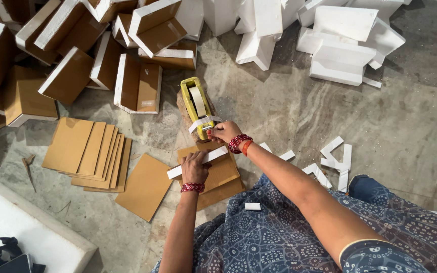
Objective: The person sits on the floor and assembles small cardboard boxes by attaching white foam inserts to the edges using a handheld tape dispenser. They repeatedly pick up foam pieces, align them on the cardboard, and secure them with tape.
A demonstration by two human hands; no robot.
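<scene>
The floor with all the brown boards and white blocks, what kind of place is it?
Probably a small packing workshop: cardboard sheets stacked on the stone floor, white foam pieces heaped about, and a yellow tape dispenser by the right hand.
</scene>
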